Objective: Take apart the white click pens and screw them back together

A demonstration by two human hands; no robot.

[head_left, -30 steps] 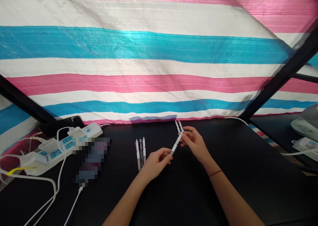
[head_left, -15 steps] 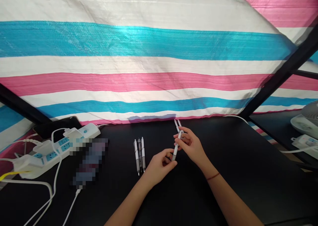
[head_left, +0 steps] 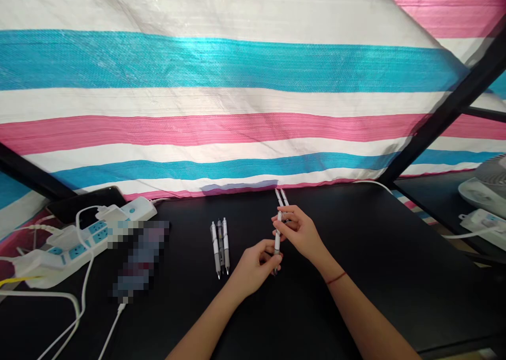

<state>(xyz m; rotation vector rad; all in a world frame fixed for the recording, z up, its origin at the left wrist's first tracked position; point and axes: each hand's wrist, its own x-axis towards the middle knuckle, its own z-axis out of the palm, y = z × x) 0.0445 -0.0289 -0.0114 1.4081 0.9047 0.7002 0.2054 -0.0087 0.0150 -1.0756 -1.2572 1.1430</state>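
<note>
A white pen with a grey grip is held between both hands, its tip pointing down toward me. My left hand pinches it low, by the grey grip. Higher up, the fingers of my right hand close on the white barrel. To the left, two white pens lie side by side with a dark grey pen between them, tips toward me. Beyond my right hand, the upper ends of two more white pens show; my hand hides the rest of them.
On the left of the black table lie a white power strip with plugs and cables, a dark phone and a pixelated item on a white cable. A striped sheet hangs behind. At far right is another power strip.
The held pen has turned from slanted to nearly upright in the picture, and its tip now shows below my left fingers. Both hands still hold it; the view has shifted slightly.
</note>
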